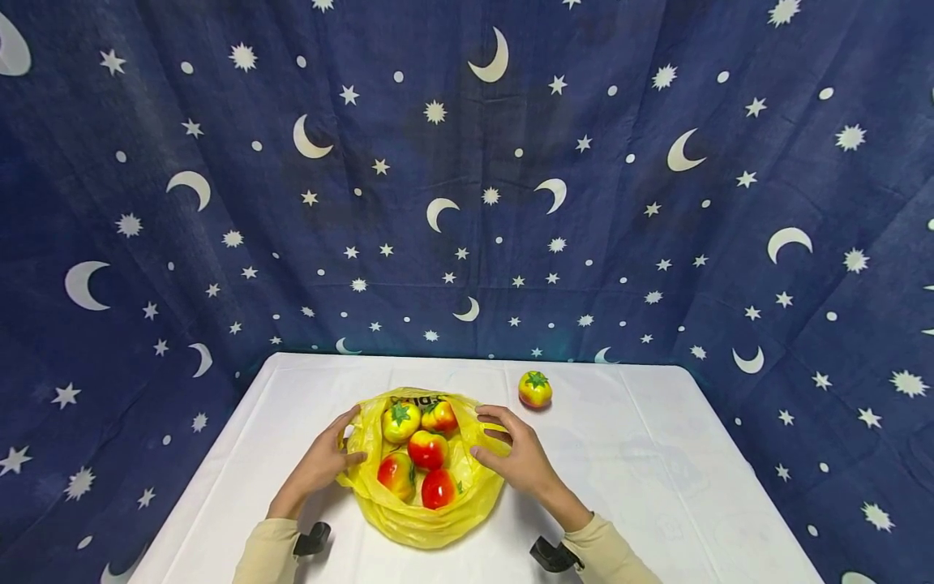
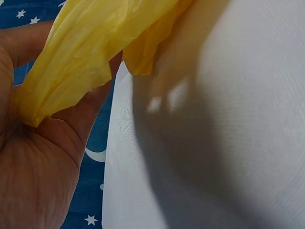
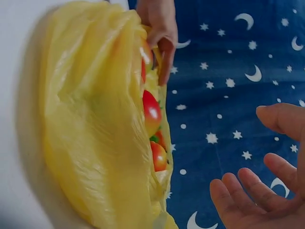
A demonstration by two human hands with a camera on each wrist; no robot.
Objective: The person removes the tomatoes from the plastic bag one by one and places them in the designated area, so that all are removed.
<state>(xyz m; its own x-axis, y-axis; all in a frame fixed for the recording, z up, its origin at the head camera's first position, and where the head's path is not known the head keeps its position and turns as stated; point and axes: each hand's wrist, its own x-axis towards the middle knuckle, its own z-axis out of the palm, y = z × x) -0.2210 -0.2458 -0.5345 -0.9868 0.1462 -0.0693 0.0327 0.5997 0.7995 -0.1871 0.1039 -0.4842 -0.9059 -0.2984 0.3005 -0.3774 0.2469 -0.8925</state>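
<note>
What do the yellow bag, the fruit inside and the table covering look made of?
Yellow bag: thin plastic film, softly shiny; it creases and looks translucent.
Fruit inside: glossy, perhaps moulded plastic or coated foam, given the sharp highlights; real skin isn't ruled out.
White table covering: probably matte woven cloth; the left wrist view shows fine texture.

The hands [image 1: 321, 463] are bare, the long sleeves [image 1: 267, 553] plain beige, and a small black device [image 1: 312, 539] sits at each wrist [image 1: 286, 506].

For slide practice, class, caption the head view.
Left hand and right hand flank a yellow bag holding five visible fruits.
</note>
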